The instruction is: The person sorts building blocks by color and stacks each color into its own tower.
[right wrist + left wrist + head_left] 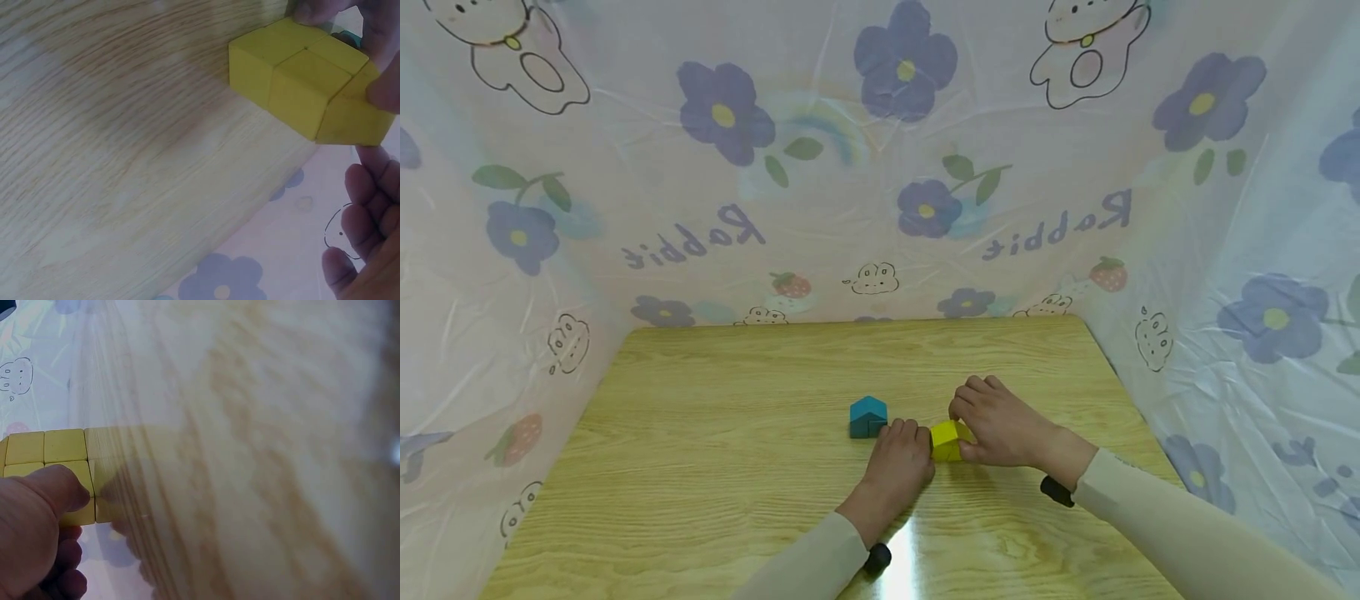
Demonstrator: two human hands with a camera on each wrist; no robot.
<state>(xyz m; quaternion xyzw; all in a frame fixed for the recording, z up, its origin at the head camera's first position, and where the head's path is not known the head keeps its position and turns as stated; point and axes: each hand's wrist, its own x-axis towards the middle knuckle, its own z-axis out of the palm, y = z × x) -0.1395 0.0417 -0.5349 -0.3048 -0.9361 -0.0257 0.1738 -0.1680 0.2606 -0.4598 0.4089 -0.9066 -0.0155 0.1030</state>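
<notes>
A yellow block figure made of several joined pieces is held low over the wooden table, between both hands. My left hand grips its left side. In the left wrist view the thumb presses on square yellow faces. My right hand holds the right side, its thumb toward the near edge. From the right wrist, the yellow figure shows angled facets with seams between them. Just beyond the left fingertips, a teal house-shaped block stands on the table.
The wood-grain table is walled at the back and sides by a printed sheet with flowers and rabbits. Black wrist devices sit under both sleeves. Light glares off the table near the left forearm.
</notes>
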